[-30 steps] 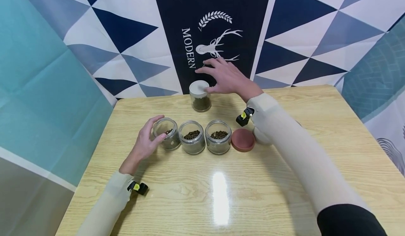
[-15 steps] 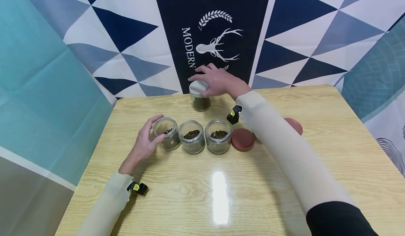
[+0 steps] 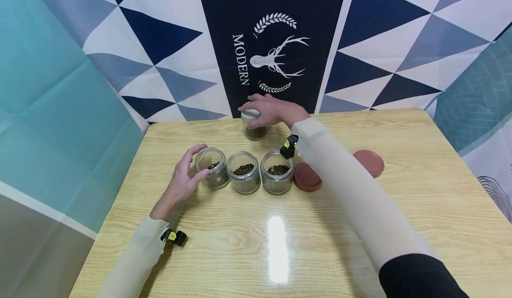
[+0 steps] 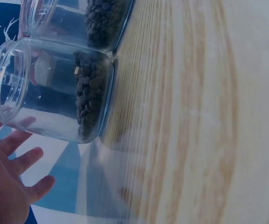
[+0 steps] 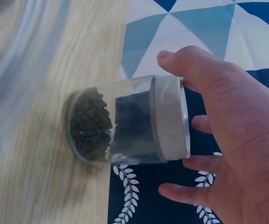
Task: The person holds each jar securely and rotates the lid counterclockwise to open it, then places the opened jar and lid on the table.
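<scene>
In the head view, three open glass jars stand in a row: left jar [image 3: 216, 181], middle jar [image 3: 245, 184] and right jar [image 3: 276, 186]. Each has dark bean-like pieces at the bottom. My left hand [image 3: 185, 178] holds the left jar near its rim, thumb on the near side and index finger on the far side. Behind the row, a closed glass jar [image 5: 129, 121] with a white lid [image 5: 169, 119] stands upright. My right hand [image 3: 272, 110] reaches around this lid with spread fingers; its thumb looks apart from the lid in the right wrist view.
Two reddish-brown lids lie on the wooden table [image 3: 224, 240]: the near lid [image 3: 306, 178] beside the right jar, the far lid [image 3: 369, 163] beyond my right sleeve [image 3: 352, 191]. A patterned cloth [image 3: 168, 49] hangs behind the table's back edge.
My right hand has moved left and down onto the white-lidded jar. The far reddish-brown lid has come into view, while a pale round thing is now behind the sleeve. My left hand has stayed put.
</scene>
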{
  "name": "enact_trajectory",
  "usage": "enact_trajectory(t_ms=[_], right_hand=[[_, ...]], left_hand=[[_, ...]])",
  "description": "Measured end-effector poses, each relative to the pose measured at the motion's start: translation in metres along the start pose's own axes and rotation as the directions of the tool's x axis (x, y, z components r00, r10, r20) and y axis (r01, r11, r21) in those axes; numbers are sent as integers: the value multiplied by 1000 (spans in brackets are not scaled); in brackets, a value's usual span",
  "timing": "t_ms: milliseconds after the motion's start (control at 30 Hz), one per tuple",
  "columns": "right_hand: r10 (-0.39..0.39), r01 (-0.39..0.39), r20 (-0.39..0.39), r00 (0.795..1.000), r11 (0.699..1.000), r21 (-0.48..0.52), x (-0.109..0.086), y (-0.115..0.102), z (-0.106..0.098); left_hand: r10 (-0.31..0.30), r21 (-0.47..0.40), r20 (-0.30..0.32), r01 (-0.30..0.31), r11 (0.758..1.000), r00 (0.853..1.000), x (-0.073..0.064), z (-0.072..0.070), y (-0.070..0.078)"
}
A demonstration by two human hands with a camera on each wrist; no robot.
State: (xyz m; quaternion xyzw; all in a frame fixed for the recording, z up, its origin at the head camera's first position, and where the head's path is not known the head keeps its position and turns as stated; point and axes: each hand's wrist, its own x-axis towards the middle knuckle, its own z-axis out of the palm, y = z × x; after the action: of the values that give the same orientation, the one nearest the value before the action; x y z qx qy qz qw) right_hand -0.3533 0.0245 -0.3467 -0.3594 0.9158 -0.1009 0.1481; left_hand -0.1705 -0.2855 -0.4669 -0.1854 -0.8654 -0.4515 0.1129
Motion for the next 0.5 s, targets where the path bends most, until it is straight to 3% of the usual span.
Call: enact_trajectory(t_ms=[133,500], right_hand=[[16,-16,14,1000,1000,18,1,1,2],[22,-19,-44,999,997,79,0,-9,8]], left_hand=[[6,-6,1,-6,1000,1000,1,1,1],[53,-13,-23,-53,999,998,4,2,-7]])
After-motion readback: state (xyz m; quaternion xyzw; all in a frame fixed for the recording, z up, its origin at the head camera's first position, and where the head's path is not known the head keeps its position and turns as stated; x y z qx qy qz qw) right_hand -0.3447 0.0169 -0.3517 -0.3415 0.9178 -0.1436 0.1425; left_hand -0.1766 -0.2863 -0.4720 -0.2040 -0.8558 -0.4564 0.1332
